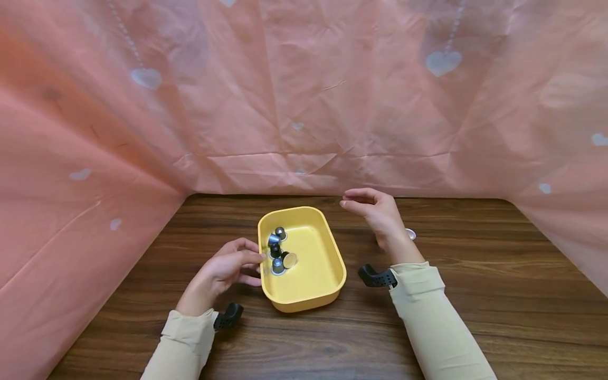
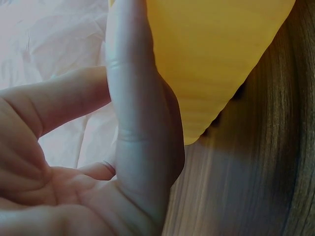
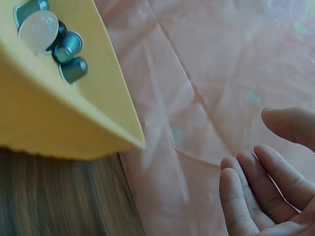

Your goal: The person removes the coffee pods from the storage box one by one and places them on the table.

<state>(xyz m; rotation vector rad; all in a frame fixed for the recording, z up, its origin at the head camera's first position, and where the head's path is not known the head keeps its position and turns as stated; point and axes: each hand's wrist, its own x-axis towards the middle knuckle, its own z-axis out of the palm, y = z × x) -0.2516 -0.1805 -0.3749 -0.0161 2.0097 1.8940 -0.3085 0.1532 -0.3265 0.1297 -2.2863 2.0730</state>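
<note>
A: Where's the tray?

B: Yellow tray (image 1: pixel 328 253) sits mid-table (image 1: pixel 475 295), dead centre in my head view. Four or so small metal capsules (image 1: pixel 278 252) are bunched at its 9 o'clock side, some tipped over. One more capsule (image 1: pixel 410 234) lies on the wood at the tray's 3 o'clock, half hidden behind my right wrist.

A: Hands?

B: My left hand (image 1: pixel 223 272) is at the tray's 9 o'clock, fingers fairly straight, tips touching the outer wall. Left wrist view shows a finger flat against the yellow side, nothing gripped. My right hand (image 1: pixel 377 211) hovers at about 2 o'clock of the tray, fingers loosely apart, holding nothing. Right wrist view confirms an empty palm, with the tray corner off at its 10 o'clock.

A: How will it handle?

B: I'd guess the tray is light, stiff plastic with smooth, slick walls. Best hold is probably the rim along the two long sides, 9 and 3 o'clock, thumbs over the lip. The capsules look light and thin-walled, likely to roll and dent if squeezed. I'd pinch one round its body, under the flange.

A: Backdrop?

B: Pink sheet (image 1: pixel 304 105) with pale hearts, from 9 round to 3.
</note>
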